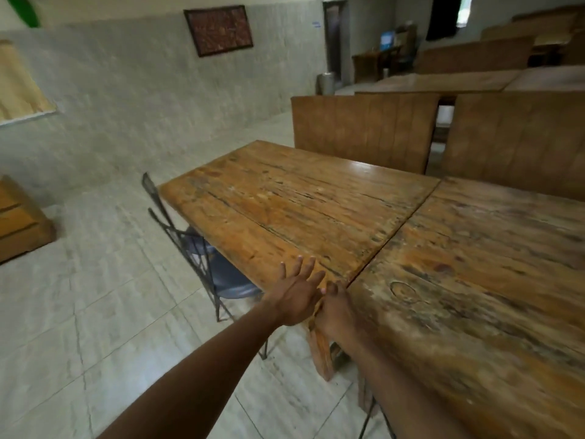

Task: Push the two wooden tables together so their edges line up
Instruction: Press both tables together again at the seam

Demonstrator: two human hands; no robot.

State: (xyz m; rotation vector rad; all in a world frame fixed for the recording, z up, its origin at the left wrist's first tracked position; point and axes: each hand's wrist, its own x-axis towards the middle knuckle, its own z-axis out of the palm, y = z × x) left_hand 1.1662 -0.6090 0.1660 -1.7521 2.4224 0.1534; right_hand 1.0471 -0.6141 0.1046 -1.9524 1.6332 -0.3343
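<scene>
Checking the seam at the near corner, left hand (pixel 297 294) resting fingers spread on the left table (pixel 285 210), right hand (pixel 335 307) curled at the right table (pixel 474 280) edge, tables touching, likely needing only a final nudge.

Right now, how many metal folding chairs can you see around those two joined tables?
2. One folding chair is tucked under the left table, its blue seat showing. Only the legs of a second chair show under the right table. Others may be hidden beneath.
</scene>
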